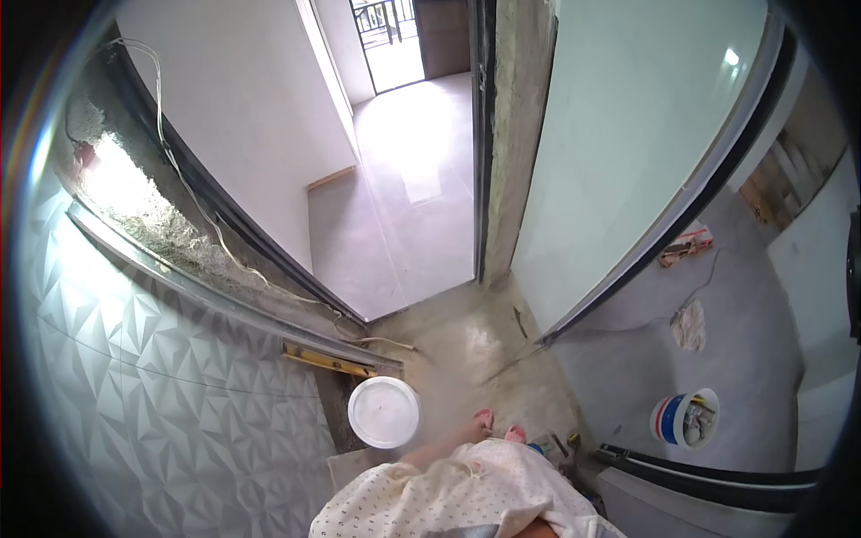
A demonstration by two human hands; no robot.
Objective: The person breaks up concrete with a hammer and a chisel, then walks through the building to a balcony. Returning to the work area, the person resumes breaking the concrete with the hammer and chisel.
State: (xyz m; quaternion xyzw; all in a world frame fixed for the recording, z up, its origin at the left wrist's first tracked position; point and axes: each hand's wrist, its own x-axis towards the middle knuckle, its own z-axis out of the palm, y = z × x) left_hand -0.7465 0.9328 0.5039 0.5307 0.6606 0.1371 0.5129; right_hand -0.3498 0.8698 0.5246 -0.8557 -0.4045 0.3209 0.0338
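Note:
Neither my left hand nor my right hand shows clearly. A small patch of skin (540, 529) is at the bottom edge, among the cloth; I cannot tell which body part it is. Light patterned clothing (448, 489) covers my body at the bottom centre. Below it my bare leg and two feet in pink footwear (485, 419) stand on the concrete floor (448, 332). A round white lid or bucket top (384, 412) is just left of my feet.
A yellow level (328, 360) lies by the textured white wall panels (179, 386). At right are a white bucket with blue and red bands (668, 420), a torn bag (690, 326) and a box (689, 244). Small items (556, 448) lie right of my feet. Ahead, a doorway frame (480, 179) borders a pale floor.

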